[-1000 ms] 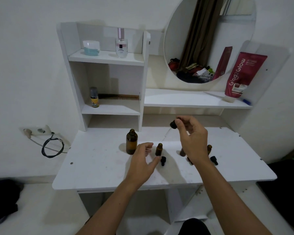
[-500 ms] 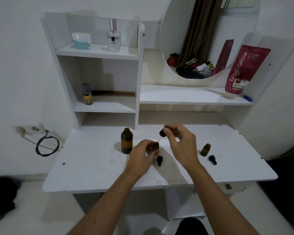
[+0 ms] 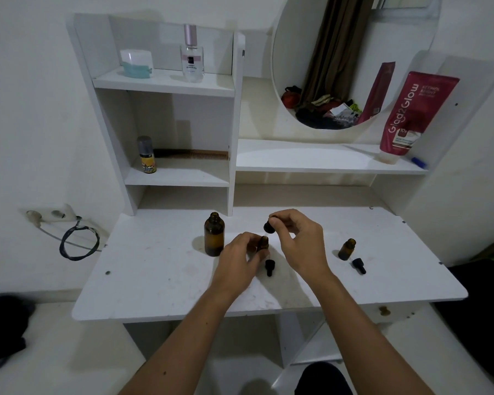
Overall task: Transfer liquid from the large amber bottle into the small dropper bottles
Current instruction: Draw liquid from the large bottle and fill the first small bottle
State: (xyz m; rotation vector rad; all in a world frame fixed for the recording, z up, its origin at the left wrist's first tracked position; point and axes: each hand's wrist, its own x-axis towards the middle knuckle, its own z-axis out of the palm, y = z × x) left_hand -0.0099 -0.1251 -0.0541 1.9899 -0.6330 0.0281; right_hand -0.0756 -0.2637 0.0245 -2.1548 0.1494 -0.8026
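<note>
The large amber bottle (image 3: 214,238) stands uncapped on the white table (image 3: 154,280), left of my hands. My left hand (image 3: 238,259) grips a small amber dropper bottle (image 3: 263,243) that stands on the table. My right hand (image 3: 298,240) pinches the black bulb of a dropper (image 3: 268,227) just above that bottle's mouth. A black dropper cap (image 3: 269,266) lies in front of the held bottle. A second small amber bottle (image 3: 347,249) stands open to the right, with its black dropper cap (image 3: 359,265) lying beside it.
White shelves behind hold a perfume bottle (image 3: 192,57), a white and teal jar (image 3: 136,64), a small yellow-labelled bottle (image 3: 147,155) and a comb (image 3: 194,153). A red tube (image 3: 414,112) leans by the round mirror (image 3: 340,67). A wall socket with a black cable (image 3: 74,240) is at left.
My left hand has closed around the small bottle it was reaching for. My right hand has brought the dropper down and left, over that bottle's mouth.
</note>
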